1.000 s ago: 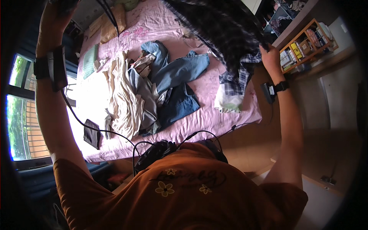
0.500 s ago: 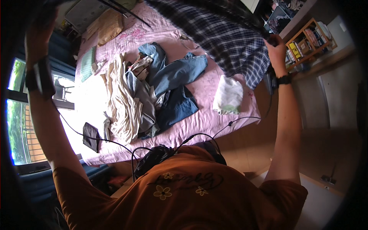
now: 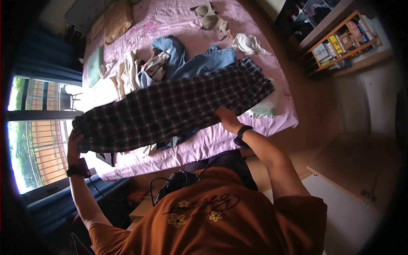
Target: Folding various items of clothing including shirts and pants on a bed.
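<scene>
Dark plaid trousers [image 3: 165, 110] stretch sideways in front of me, above the bed and its clothes. My left hand [image 3: 75, 143] is closed on their left end, which is bunched. Toward the other end, my right hand [image 3: 227, 120] grips the near edge of the cloth, fingers partly behind it. The right end fans out over a folded white and green cloth [image 3: 268, 108], hiding part of it. Beyond the trousers lie blue jeans [image 3: 208, 59] and cream garments [image 3: 127, 72], both partly covered from sight.
The pink bedspread [image 3: 187, 151] carries a beige bra [image 3: 209, 19], a white garment [image 3: 250, 44] and a tan pillow [image 3: 119, 21]. At left is a bright window [image 3: 40, 140]. A wooden rack [image 3: 340, 44] stands at right. A black cable [image 3: 100, 193] hangs by my left arm.
Both hands have come down and closer together, bringing the plaid trousers from the far right to a level spread across the bed. The bra and white garment at the back are now uncovered.
</scene>
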Demonstrator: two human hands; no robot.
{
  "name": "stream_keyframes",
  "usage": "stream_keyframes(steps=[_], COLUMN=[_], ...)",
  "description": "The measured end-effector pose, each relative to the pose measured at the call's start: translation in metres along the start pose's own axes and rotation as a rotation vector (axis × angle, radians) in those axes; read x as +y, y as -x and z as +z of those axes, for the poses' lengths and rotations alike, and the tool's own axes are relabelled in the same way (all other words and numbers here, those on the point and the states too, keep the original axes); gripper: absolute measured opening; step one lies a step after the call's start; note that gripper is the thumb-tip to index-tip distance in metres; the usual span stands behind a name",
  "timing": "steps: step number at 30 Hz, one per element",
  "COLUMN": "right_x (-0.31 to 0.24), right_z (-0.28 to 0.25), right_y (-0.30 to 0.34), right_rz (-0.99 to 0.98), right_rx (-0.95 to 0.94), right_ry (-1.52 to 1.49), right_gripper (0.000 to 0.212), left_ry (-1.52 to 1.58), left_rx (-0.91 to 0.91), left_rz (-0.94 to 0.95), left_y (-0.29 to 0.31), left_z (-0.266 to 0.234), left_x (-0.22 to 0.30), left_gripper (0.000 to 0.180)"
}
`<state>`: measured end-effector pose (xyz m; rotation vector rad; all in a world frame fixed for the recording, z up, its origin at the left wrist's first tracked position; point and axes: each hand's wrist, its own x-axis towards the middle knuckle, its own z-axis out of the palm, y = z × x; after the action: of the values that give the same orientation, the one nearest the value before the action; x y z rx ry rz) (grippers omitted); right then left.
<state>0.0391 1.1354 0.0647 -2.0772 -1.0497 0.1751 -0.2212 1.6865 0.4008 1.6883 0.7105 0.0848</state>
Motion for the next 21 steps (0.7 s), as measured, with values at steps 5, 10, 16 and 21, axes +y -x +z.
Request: stream_keyframes(steps=[5, 10, 16, 21], right_x=[-0.006, 0.012, 0.12, 0.173], right_z=[0.074, 0.089, 0.001, -0.035], right_y=[0.01, 0.02, 0.032, 0.019], right_rz=[-0.125, 0.333, 0.974, 1.242], right_rx=[-0.314, -0.317, 0.672, 0.46], right_ry=[0.093, -0.267, 0.262, 0.325], right_gripper=[0.024, 0.02, 0.027, 0.046], left_ry=[-0.172, -0.192, -0.253, -0.362], left_rx=[0.098, 0.12, 0.265, 0.399], left_rz=[-0.177, -0.203, -0.177, -0.331], left_y=[0.015, 0.025, 0.047, 0.055], left_z=[0.002, -0.024, -0.053, -0.075], left_x=[-0.073, -0.124, -0.167, -0.184], left_gripper=[0.053, 0.052, 0.052, 0.062])
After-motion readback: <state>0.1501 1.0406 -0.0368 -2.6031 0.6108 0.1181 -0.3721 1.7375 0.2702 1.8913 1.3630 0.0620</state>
